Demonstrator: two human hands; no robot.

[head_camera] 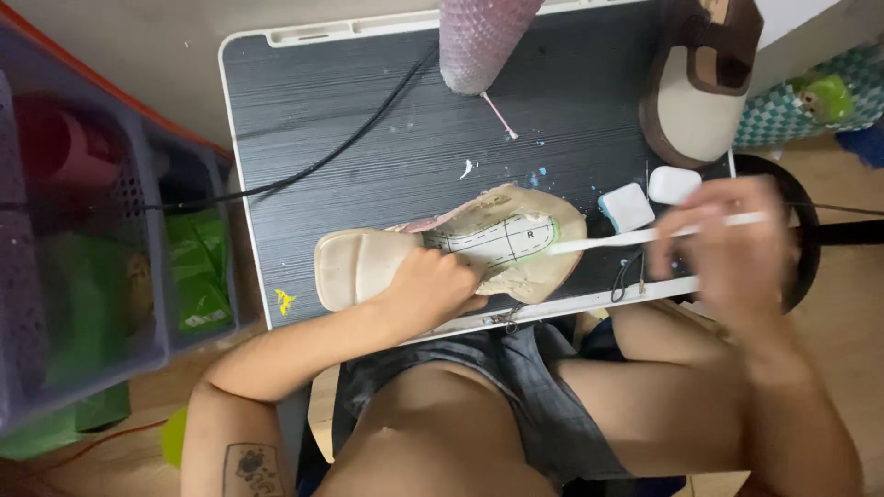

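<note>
A beige shoe (368, 262) lies sole-up on the dark table (387, 120), with a paper insole pattern (497, 239) on its sole. My left hand (433, 290) presses down on the shoe's middle. My right hand (732, 244), blurred by motion, holds a long white brush (645, 235) whose tip touches the green-edged end of the pattern near the shoe's toe.
A second brown and beige shoe (700, 78) stands at the table's far right. Two small white blocks (649, 198) lie beside it. A pink wrapped cylinder (479, 37) and a black cable (322, 161) lie at the back. Grey plastic baskets (83, 230) stand to the left.
</note>
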